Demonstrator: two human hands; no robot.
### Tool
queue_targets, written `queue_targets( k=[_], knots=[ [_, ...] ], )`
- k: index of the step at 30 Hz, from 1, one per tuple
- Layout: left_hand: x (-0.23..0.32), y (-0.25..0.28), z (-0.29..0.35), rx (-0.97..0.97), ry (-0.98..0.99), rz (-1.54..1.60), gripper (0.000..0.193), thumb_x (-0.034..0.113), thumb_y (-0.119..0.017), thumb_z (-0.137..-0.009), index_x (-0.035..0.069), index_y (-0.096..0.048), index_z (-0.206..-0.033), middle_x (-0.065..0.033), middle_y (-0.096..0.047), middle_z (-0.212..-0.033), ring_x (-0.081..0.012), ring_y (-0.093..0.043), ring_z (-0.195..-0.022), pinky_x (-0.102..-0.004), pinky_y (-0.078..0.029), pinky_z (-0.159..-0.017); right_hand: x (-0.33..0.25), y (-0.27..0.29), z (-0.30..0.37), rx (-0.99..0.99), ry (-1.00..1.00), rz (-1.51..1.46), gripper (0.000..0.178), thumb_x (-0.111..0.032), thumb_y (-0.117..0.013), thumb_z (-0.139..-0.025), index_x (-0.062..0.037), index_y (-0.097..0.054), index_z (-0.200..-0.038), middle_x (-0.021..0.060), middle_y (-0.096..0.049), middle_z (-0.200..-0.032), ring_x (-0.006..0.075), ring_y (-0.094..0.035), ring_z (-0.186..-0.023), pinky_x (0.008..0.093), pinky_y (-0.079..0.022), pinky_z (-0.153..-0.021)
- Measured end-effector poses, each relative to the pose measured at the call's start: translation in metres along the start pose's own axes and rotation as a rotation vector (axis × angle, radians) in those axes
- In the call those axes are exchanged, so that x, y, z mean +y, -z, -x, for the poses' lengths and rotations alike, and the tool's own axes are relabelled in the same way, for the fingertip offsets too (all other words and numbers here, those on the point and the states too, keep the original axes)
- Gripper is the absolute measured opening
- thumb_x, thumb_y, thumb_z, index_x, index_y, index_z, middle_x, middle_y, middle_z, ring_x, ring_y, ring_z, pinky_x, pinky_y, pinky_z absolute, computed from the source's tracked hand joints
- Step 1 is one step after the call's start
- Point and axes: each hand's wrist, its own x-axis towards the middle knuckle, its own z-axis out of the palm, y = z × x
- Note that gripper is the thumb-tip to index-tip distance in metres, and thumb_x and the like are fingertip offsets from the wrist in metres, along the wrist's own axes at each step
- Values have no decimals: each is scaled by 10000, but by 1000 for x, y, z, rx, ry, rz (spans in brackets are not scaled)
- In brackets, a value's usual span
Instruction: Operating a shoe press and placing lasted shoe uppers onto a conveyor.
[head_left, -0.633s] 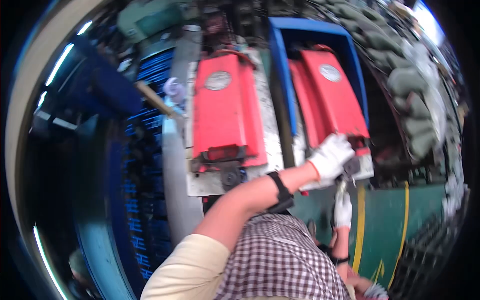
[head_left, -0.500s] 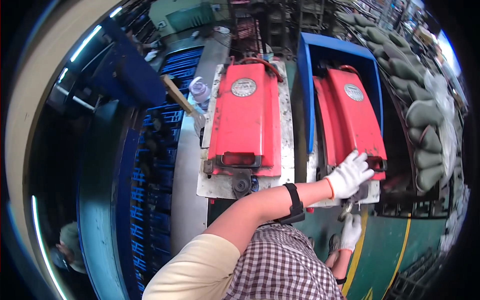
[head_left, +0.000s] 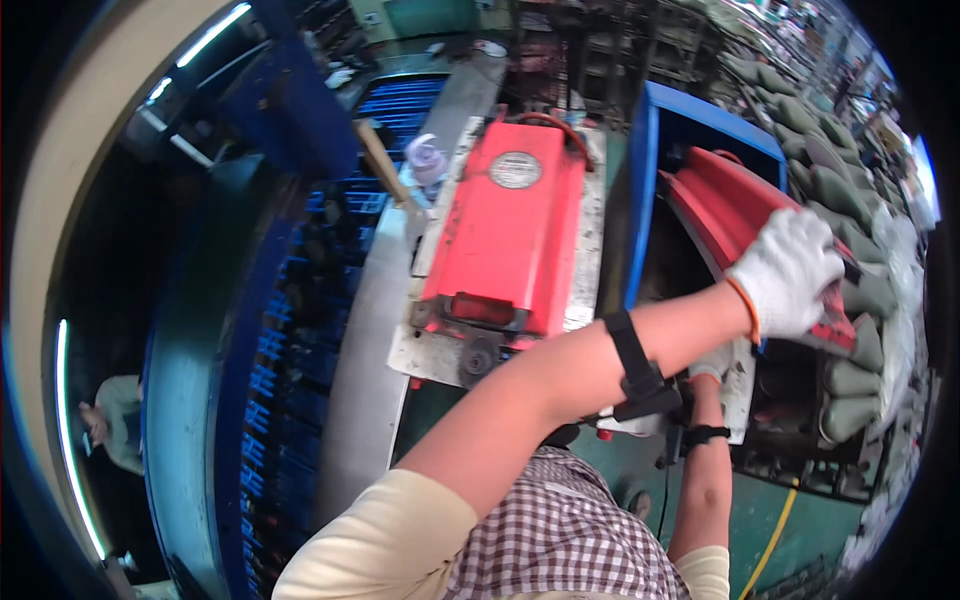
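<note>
My left hand (head_left: 790,272), in a white knit glove, grips the front end of the right-hand red lid (head_left: 735,205). That lid tilts up, its front edge raised above the pale base plate (head_left: 738,400). Low at the front of this plate, my right hand (head_left: 712,362), also gloved, reaches in beneath my left forearm. Its fingers are mostly hidden, so whatever they touch does not show. To the left, a matching red lid (head_left: 510,230) with a round silver label and a front handle lies down on its own pale plate (head_left: 410,352).
A blue metal hood (head_left: 648,200) stands around the right lid. Grey-green boot-shaped pieces (head_left: 835,200) line a rack at the far right. On the left are a lidded bottle (head_left: 427,160), a wooden bar (head_left: 380,160), a metal ledge (head_left: 365,400) and blue racking. Another person (head_left: 120,425) appears at the far left.
My left hand has raised the front of the right lid, moving up and to the right. My right hand has moved up from below to the base plate's front. The view has shifted slightly.
</note>
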Motion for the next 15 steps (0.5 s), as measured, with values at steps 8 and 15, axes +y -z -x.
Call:
queue_targets(
  k=[8,15],
  knots=[
    [-50,100,59,60,133,-53,445,220,-677,-896,32,-640,-1298,-199,-619,-1336,-348,-568,-1301,-406,-458,-1096,-112,248,-33,-195,-404,-1394,676,-499,-690,-916,-83,-563,-1433,152,-673,-1258,249,-670,-1037,377,-571,-792],
    [-71,162,217,68,997,528,684,261,-627,-1004,25,-347,-1581,-155,-479,-1521,-247,-426,-1451,-367,-349,-1180,-94,278,123,-704,-623,-2215,788,-341,-724,-903,-62,-392,-1561,131,-581,-1424,248,-635,-1167,391,-563,-889]
  ],
)
